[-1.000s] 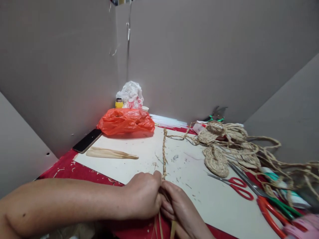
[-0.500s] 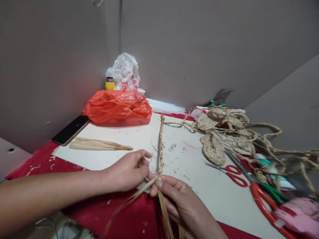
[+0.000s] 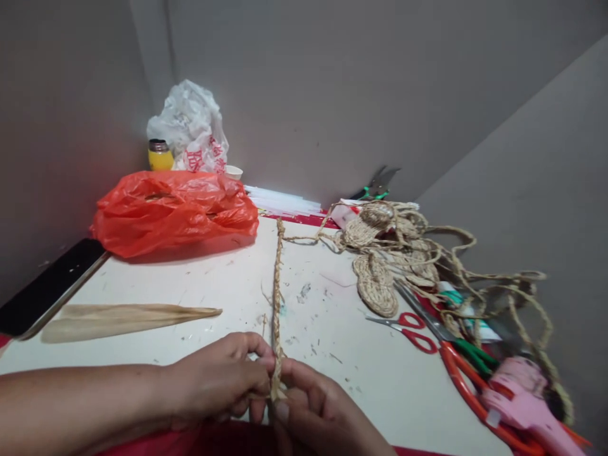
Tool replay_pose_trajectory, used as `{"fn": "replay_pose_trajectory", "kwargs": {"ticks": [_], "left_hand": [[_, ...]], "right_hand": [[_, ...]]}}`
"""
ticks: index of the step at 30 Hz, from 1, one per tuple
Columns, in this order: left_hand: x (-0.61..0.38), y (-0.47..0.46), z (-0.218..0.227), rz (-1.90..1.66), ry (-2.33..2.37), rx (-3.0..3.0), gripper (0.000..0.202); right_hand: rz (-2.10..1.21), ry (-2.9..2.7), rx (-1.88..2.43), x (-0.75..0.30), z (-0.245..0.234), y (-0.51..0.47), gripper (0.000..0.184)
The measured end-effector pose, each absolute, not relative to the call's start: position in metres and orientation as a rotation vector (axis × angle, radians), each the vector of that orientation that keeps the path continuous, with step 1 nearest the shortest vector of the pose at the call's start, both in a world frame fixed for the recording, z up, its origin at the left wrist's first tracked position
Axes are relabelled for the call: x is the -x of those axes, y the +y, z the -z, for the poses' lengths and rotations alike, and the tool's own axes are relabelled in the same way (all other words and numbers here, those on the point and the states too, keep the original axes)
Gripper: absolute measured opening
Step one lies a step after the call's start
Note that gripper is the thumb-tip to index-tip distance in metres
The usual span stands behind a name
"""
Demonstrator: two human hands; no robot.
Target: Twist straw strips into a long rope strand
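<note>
We see a long thin braid of pale straw fibre (image 3: 276, 278) lying on the white board of the worktop (image 3: 361, 373), running from the bottom centre of the frame straight up to the middle. Its near end is pinched between both hands. The left hand (image 3: 221, 380) comes in from the lower left, and its grip is clenched on the braid end with thumb and fingers. The right hand (image 3: 318, 415) sits at the bottom centre, just beside the left one and touching it, and its grip also grasps the same braid end.

To the left of the braid, a flat bundle of pale dry leaf strips (image 3: 123, 316) lies on the board. A black phone (image 3: 50, 285) rests at the left edge. In the upper left we find a crumpled orange plastic bag (image 3: 173, 209), and behind it a white plastic bag (image 3: 190, 130) and a small yellow jar (image 3: 160, 156).

On the right, well apart from the hands, there is a heap of woven straw rope and coiled pieces (image 3: 403, 253). Near it lie small red-handled scissors (image 3: 408, 326) and large orange-handled shears (image 3: 470, 386).
</note>
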State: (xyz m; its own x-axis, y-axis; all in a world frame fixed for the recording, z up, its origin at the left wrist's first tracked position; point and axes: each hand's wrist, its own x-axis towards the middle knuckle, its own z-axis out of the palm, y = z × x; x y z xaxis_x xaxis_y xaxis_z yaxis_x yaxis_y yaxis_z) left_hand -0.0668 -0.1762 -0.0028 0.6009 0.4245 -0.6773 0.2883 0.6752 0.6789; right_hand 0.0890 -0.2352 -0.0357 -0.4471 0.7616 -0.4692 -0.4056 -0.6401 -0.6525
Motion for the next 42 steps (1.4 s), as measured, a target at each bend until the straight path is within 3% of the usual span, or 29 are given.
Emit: {"fn": "replay_pose_trajectory", "kwargs": {"ticks": [4,11,16,20,24,30,34,39,42], "left_hand": [[0.068,-0.181,0.005,-0.179,0.931,-0.885,0.035],[0.07,-0.193,0.005,-0.32,0.982,-0.894,0.027],[0.07,-0.201,0.013,-0.399,0.996,-0.957,0.011],[0.069,-0.205,0.02,-0.438,0.981,-0.96,0.01],[0.067,-0.205,0.023,-0.471,0.937,-0.981,0.008],[0.064,-0.204,0.024,-0.51,1.005,-0.98,0.014],[0.059,-0.207,0.024,-0.567,0.989,-0.992,0.015],[0.057,-0.212,0.026,-0.65,0.867,-0.937,0.019],[0.058,-0.213,0.026,-0.654,0.875,-0.96,0.02]], "right_hand": [[-2.063,-0.734,1.09,-0.09,0.041,-0.236,0.063],[-1.849,-1.034,1.177,-0.088,0.029,-0.243,0.053],[-1.689,-1.186,1.283,-0.084,0.029,-0.242,0.061],[-1.604,-1.269,1.298,-0.081,0.033,-0.243,0.066],[-1.559,-1.367,1.25,-0.086,0.033,-0.244,0.057],[-1.543,-1.475,1.294,-0.105,0.02,-0.241,0.023],[-1.43,-1.481,1.53,-0.11,0.009,-0.242,0.025],[-1.806,-1.013,1.441,-0.091,0.014,-0.256,0.032],[-1.76,-0.964,1.473,-0.075,0.023,-0.267,0.036]]}}
